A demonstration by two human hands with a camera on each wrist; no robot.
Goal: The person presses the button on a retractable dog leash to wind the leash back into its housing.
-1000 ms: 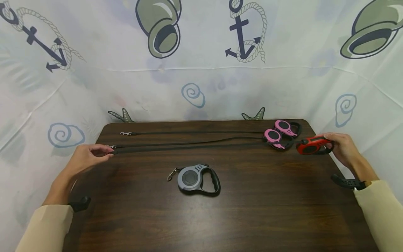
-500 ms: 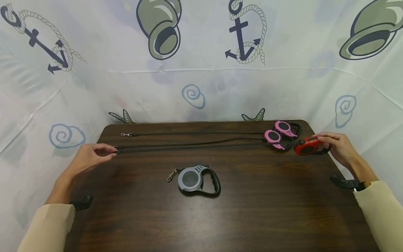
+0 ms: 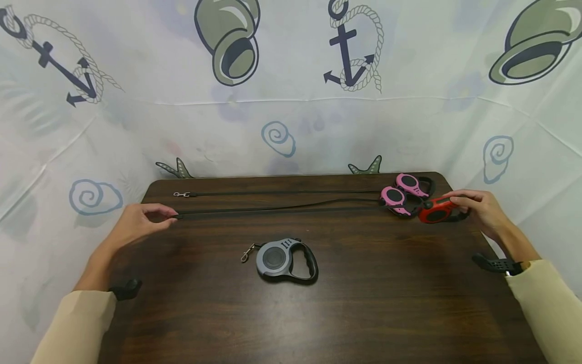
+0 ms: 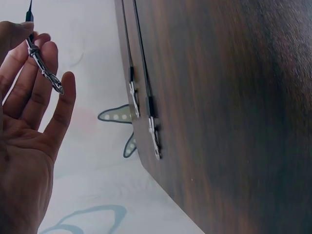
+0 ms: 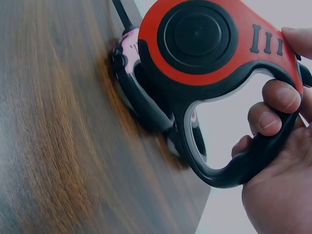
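Note:
My right hand (image 3: 488, 215) grips the black handle of a red retractable dog leash (image 3: 435, 210), its fingers curled through the loop in the right wrist view. Far to the left, my left hand (image 3: 138, 223) pinches the end of a black strap, just behind its metal clip (image 4: 46, 70). That strap runs taut across towards the red leash, above the table. Partly behind the red leash lie two pink retractable leashes (image 3: 392, 197), their black straps drawn out leftwards to metal clips (image 4: 154, 136). A grey retractable leash (image 3: 275, 258) lies mid-table, its strap wound in and its clip (image 3: 247, 253) at the left.
The dark wooden table (image 3: 291, 323) ends at its back edge against a white curtain (image 3: 204, 131) printed with anchors and shells. More of the curtain hangs at both sides. The pink leashes sit close to the back right corner.
My left hand has moved right with the clip end, and my right hand has shifted slightly left with the red leash. The strap between them is shorter. The pink and grey leashes stay put.

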